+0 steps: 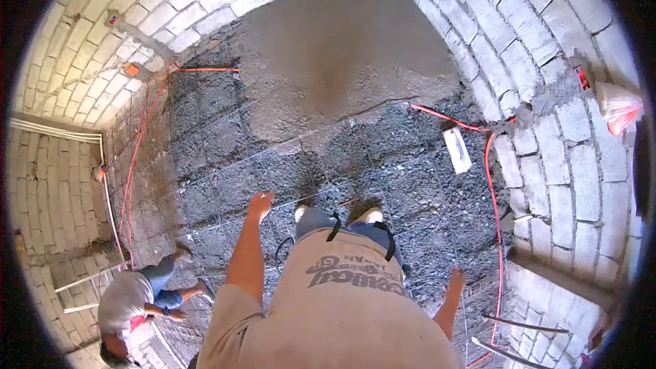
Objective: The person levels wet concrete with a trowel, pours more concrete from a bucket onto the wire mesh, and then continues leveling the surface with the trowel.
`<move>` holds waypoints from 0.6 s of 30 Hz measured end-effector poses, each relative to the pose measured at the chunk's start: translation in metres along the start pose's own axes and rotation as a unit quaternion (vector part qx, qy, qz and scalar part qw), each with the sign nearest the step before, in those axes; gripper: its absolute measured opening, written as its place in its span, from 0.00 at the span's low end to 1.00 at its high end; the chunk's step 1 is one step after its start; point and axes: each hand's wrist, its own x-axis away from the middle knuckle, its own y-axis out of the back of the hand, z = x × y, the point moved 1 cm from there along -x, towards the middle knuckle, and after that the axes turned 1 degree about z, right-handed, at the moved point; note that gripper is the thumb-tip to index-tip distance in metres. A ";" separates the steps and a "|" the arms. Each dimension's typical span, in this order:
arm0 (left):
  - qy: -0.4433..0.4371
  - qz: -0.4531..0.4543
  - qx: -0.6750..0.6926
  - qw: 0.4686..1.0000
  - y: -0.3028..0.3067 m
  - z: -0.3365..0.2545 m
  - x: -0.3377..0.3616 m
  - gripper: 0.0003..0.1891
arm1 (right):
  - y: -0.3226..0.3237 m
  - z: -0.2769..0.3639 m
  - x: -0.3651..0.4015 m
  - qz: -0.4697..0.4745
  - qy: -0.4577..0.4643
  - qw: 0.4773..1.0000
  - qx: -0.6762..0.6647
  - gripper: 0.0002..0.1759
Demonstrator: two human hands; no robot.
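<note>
My left hand [260,205] hangs in the air left of my body, over the gravelly ground, with its fingers loosely bent and no object visible in it. On the other side, my right hand [456,281] is held out low with its fingers apart, also holding nothing that I can see. Below both hands lies rough dark gravel [280,171] crossed by thin rebar [232,181]. Ahead of me, wet grey concrete [342,34] fills the far corner, smooth at the back and rougher along its near edge. Both my shoes [370,215] stand on the gravel.
A pale rectangular piece [456,150] lies on the gravel at right. Orange conduit [489,171] runs along both sides. Block walls [506,34] enclose the room. Another person [130,301] bends down at lower left beside a ladder [89,289]. A plastic bag [618,106] hangs at right.
</note>
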 end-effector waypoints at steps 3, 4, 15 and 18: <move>0.026 -0.025 0.057 0.998 -0.024 0.022 0.017 0.41 | 0.045 -0.048 -0.096 0.014 0.017 1.000 0.020 0.26; 0.018 -0.030 0.050 0.998 -0.034 0.035 0.020 0.42 | 0.049 -0.008 -0.069 -0.014 -0.018 0.999 -0.028 0.27; 0.084 0.007 0.021 0.996 -0.070 0.022 0.031 0.37 | -0.019 -0.066 -0.123 0.090 -0.019 0.992 0.086 0.27; 0.092 0.029 0.042 0.994 -0.071 -0.017 0.008 0.36 | -0.039 -0.076 -0.115 0.091 -0.021 0.994 0.050 0.27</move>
